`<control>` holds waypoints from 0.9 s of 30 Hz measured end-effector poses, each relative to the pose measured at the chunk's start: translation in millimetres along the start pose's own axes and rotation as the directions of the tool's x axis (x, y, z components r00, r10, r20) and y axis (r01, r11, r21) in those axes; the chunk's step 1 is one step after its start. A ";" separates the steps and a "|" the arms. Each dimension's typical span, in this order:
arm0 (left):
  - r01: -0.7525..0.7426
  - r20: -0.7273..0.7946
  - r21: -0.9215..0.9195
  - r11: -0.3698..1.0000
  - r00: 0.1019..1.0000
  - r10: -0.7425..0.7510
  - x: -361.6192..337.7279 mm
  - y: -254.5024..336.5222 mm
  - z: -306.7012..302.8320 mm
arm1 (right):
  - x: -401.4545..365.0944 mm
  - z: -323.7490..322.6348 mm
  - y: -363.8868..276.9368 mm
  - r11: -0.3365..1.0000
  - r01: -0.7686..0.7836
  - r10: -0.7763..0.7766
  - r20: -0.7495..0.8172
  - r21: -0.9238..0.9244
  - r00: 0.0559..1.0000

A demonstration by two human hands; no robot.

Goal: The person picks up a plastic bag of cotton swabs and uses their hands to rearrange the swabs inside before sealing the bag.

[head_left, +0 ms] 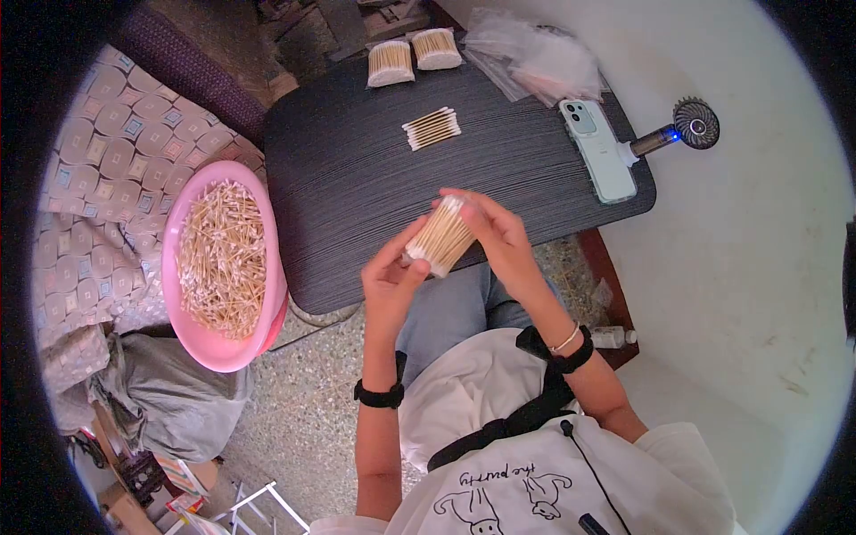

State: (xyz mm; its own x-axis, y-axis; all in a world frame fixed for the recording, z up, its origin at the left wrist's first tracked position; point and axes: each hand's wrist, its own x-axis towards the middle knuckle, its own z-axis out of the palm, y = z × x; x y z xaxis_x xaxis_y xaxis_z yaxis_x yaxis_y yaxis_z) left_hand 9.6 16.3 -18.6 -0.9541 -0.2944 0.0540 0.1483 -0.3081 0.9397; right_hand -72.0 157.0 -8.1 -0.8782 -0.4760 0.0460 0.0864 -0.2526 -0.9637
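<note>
A bundle of cotton swabs (443, 239), with wooden sticks and white tips, is held up between my two hands over the near edge of the dark table. My left hand (392, 272) grips its lower left end, thumb in front. On the upper right end, my right hand (499, 234) closes its thumb and fingers. Clear plastic seems to wrap the bundle, though my fingers hide part of it. Beyond my hands, a small row of loose cotton swabs (432, 129) lies on the table.
Two packed bundles of swabs (390, 64) stand at the table's far edge. Clear plastic bags (544, 62) lie at the far right, near a phone (599, 152) with a small fan (695, 123). A pink basin (275, 259) full of loose swabs stands left. The table (330, 178) has rounded corners.
</note>
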 end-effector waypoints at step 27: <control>-0.069 -0.077 0.069 0.995 0.994 0.075 14.9 -8.6 15.5 | 10.7 3.9 8.8 0.986 0.070 -0.082 0.074 0.149 0.994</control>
State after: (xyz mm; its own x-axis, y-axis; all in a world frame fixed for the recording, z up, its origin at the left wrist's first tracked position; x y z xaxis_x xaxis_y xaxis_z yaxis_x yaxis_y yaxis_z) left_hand -9.9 28.5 -20.6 -0.9177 -0.3850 0.0979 0.1958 -0.2237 0.9548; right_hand -78.8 146.3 -15.0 -0.8453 -0.5146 0.1440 0.0938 -0.4082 -0.9081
